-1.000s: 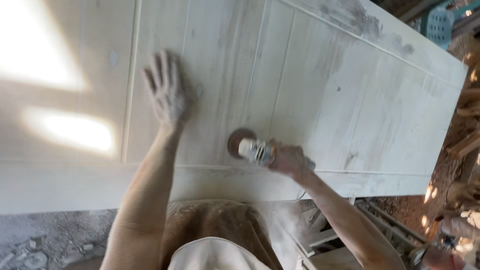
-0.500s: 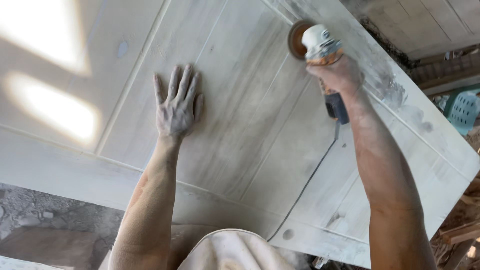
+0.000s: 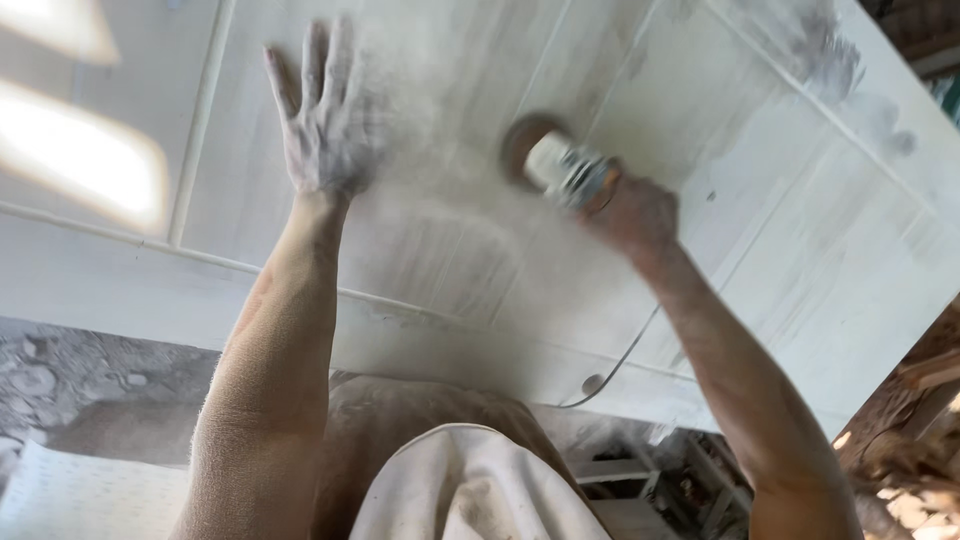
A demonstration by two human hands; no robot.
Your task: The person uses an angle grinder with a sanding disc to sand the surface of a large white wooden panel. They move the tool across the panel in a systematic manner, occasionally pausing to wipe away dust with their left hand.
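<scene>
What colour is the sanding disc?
Brown, seen in the head view: the disc on the sander.

Sander (image 3: 560,168) motion-blurred; dust veils left hand (image 3: 325,130) fingers.

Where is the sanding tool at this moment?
In the head view the sanding tool is in the upper middle, held in the right hand, with its disc on the white wooden panel, to the right of the flat left hand.
</scene>
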